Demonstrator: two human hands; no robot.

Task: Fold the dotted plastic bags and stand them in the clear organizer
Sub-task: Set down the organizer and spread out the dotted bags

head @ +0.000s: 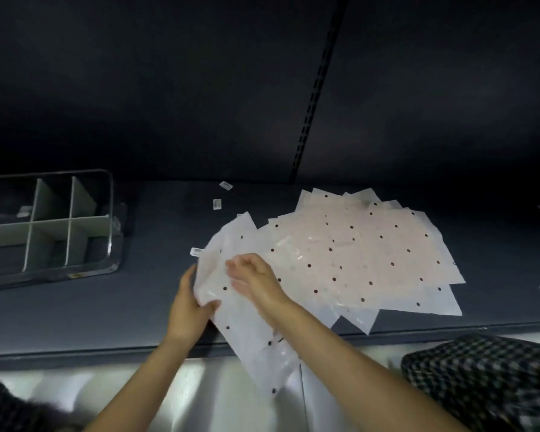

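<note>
While both hands work at the near edge of the grey desk [75, 310], one dotted bag [250, 335] sits between them, its lower end hanging off the desk edge toward the person. The left hand [187, 310] grips the bag's left border — thumb curled over the front of the plastic, the other fingers behind it and mostly hidden. The right hand [256, 280] lies on top of the same bag just right of the left thumb, its fingers [236, 265] loosely bent and close together; motion blur makes it impossible to tell whether they pinch the plastic or only press on it. Directly beyond and to the right of the right hand, the pile of dotted bags [365, 254] lies flat and fanned out on the desk, its near-left part touching the held bag. Well to the left of the left hand stands the clear organizer [75, 219] with grey dividers. Small white labels [217, 203] lie beyond the fingers, between organizer and pile — one more [195, 251] rests just above the left hand
</note>
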